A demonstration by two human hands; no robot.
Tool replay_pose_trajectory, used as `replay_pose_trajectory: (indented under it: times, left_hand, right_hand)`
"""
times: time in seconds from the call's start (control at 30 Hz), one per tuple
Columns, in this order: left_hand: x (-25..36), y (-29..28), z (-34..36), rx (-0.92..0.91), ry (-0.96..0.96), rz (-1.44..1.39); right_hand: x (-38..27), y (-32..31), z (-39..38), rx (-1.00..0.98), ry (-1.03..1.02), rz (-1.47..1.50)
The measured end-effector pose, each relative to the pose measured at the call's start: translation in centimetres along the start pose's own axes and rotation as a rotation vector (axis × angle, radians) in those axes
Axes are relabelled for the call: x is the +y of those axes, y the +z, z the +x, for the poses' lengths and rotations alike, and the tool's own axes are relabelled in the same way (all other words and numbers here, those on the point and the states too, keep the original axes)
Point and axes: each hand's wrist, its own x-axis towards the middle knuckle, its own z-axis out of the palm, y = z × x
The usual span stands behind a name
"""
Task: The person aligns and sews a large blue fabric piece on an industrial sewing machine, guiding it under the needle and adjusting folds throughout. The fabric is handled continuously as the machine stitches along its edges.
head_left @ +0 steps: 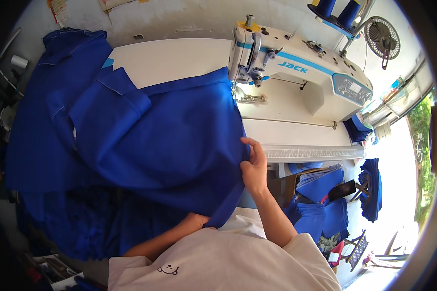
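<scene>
A large piece of royal blue cloth (179, 131) spreads over the sewing table, its upper right corner beside the presser foot (250, 97) of a white sewing machine (296, 68). My right hand (255, 167) pinches the cloth's right edge between thumb and fingers, near the table's front. Lower down, close to my body, my left hand (197, 221) is closed at the cloth's bottom corner; folds hide most of its fingers. Toward the left the cloth lies in layered folds with light stitched lines.
A ruler strip (315, 153) runs along the table's front edge. Stacked blue cut pieces (320, 186) and a dark phone (342, 190) lie right of my arm. Blue thread cones (348, 13) and a small fan (382, 36) stand above the machine. More blue fabric (82, 223) hangs lower left.
</scene>
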Motion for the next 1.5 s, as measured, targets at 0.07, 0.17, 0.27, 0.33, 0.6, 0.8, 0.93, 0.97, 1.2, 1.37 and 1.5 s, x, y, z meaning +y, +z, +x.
replay_pose_trajectory:
  times: [0.07, 0.17, 0.27, 0.33, 0.6, 0.8, 0.93, 0.97, 1.2, 1.37, 1.5]
  left_hand:
    - [0.7, -0.3, 0.7, 0.007, 0.075, 0.028]
    - [3.1, -2.3, 0.9, -0.169, -0.216, -0.048]
    - [4.1, -5.6, 1.4, 0.418, 0.240, 0.167]
    - [4.1, -9.4, 2.3, 0.680, 0.245, 0.623]
    - [3.0, -19.6, 5.5, 0.641, -0.053, 0.971]
    - [4.0, -26.3, 9.6, 0.469, -0.175, 0.999]
    - [3.3, -30.1, 13.2, 0.464, -0.169, 1.032]
    - [3.0, -31.0, 14.3, 0.466, -0.153, 1.042]
    - [1.2, -36.6, 20.5, 0.457, -0.036, 1.112]
    - [1.3, -38.9, 23.2, 0.534, -0.041, 1.149]
    - [2.4, -38.8, 25.0, 0.707, -0.280, 1.068]
  right_hand:
    - [0.1, -0.1, -0.2, -0.002, 0.017, -0.007]
    - [0.9, -0.5, 0.1, -0.002, 0.057, -0.117]
    - [0.0, -0.8, 0.7, 0.005, 0.033, -0.230]
    - [-0.5, -1.0, 1.1, 0.011, 0.009, -0.280]
    - [-1.3, 0.4, 3.1, 0.019, -0.102, -0.339]
    - [-1.5, 0.8, 4.2, 0.012, -0.100, -0.373]
    - [-1.2, 1.1, 4.9, 0.005, -0.132, -0.371]
    - [-1.3, 1.2, 4.9, 0.008, -0.120, -0.366]
    - [-1.5, 1.5, 5.1, -0.014, -0.064, -0.329]
    - [-1.3, 1.4, 4.8, 0.008, -0.122, -0.349]
    - [-1.4, 1.4, 4.9, -0.015, -0.148, -0.326]
